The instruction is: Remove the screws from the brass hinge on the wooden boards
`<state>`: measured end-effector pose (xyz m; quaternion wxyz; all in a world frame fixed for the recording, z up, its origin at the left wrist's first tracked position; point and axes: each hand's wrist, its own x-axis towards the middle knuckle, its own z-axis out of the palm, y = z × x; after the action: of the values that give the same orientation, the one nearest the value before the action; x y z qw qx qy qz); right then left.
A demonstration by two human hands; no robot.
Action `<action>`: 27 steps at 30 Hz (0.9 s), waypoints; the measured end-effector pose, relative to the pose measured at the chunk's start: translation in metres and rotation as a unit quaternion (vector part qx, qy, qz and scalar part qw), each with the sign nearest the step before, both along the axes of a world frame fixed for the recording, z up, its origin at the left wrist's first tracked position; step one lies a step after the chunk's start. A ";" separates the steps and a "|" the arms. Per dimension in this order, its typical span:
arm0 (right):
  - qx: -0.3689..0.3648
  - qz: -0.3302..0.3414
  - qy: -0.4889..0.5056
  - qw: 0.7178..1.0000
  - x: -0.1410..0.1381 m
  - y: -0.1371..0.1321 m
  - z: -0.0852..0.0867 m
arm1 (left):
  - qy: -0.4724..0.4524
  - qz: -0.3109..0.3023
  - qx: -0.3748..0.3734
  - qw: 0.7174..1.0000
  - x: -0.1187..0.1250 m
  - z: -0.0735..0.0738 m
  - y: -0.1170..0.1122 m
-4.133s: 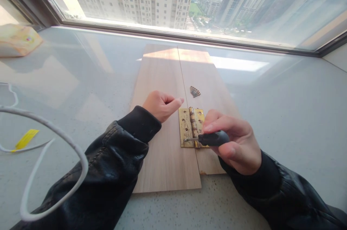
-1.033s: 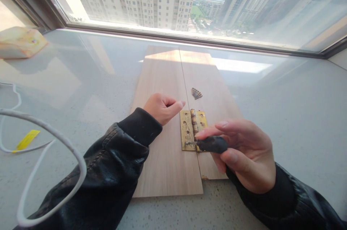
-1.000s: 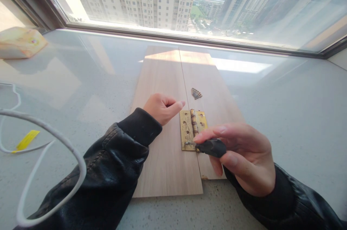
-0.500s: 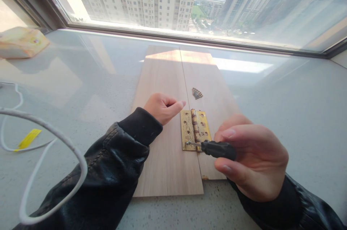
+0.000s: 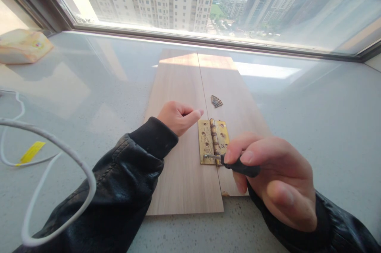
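Observation:
Two light wooden boards (image 5: 178, 98) lie side by side on a grey sill, joined by a brass hinge (image 5: 213, 140). My right hand (image 5: 274, 177) is closed around a black-handled screwdriver (image 5: 238, 165), whose tip sits at the lower left corner of the hinge. My left hand (image 5: 177, 116) rests on the left board in a loose fist, its thumb tip touching the hinge's upper left edge. A small heap of screws (image 5: 216, 101) lies on the right board just beyond the hinge.
A white cable (image 5: 53, 153) loops across the left of the sill (image 5: 312, 106), beside a yellow tag (image 5: 29, 152). A pale yellow packet (image 5: 22, 46) sits at the far left corner. The window frame (image 5: 208, 40) runs along the back edge.
My right hand has shifted its fingers round the screwdriver handle, turning it, while the tip stays at the same corner of the hinge. My left hand has kept still.

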<state>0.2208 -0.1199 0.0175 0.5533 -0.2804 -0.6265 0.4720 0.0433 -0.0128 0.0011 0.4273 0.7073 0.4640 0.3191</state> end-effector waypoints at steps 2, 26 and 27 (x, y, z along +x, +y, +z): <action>0.043 -0.028 -0.030 0.998 0.000 0.003 0.000 | -0.001 0.002 -0.005 1.000 0.000 0.000 0.000; 0.111 -0.031 -0.129 0.985 0.007 0.008 0.006 | 0.004 -0.015 0.016 1.000 -0.001 -0.003 0.004; 0.110 -0.042 -0.127 0.985 0.008 0.009 0.006 | 0.001 -0.011 0.017 1.000 -0.001 -0.003 0.003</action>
<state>0.2283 -0.1114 0.0235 0.5158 -0.3016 -0.7274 0.3375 0.0425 -0.0099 -0.0016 0.4185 0.7200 0.4510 0.3210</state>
